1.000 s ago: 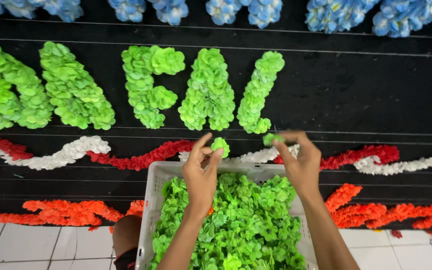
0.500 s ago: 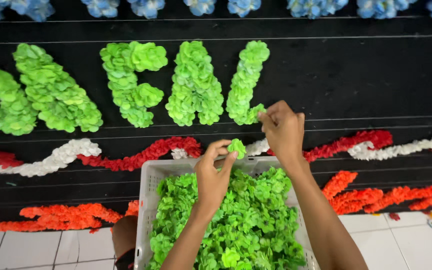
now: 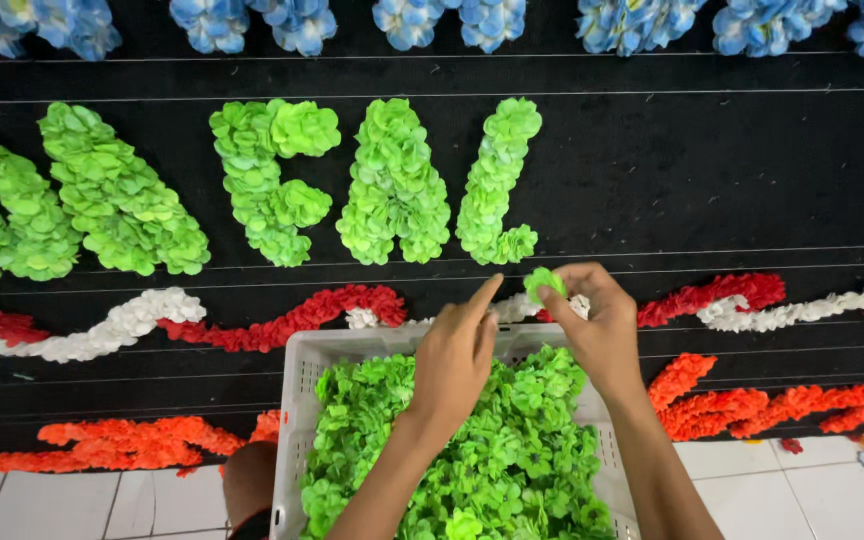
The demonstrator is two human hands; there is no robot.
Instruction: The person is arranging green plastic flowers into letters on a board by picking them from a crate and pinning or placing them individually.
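Nearest the camera, a white slotted plastic crate (image 3: 297, 400) is seen resting over the white tiled floor (image 3: 832, 490), heaped with loose green paper flowers (image 3: 512, 450).

Above the crate's far rim, both forearms are extended away from the body. The left hand (image 3: 455, 358) is held over the heap with fingers loosely curled and the index finger stretched toward the right hand; nothing is seen held in it. The right hand (image 3: 600, 325) is raised just beyond the crate's far edge, and a single green paper flower (image 3: 542, 283) is pinched between its thumb and fingertips.

The step in hand is judged to be the placing of one flower on the black board (image 3: 712, 180): the flower is held just near of the foot of the rightmost green flower letter (image 3: 497, 185). The next move would seem to call for the flower to be pressed down beside the flowers already fixed there.

Between the hands and the letters, a wavy red and white flower band (image 3: 282, 320) is laid across the board, with an orange flower band (image 3: 132, 445) nearer. Along the far edge, blue flower clusters (image 3: 302, 22) are lined up.
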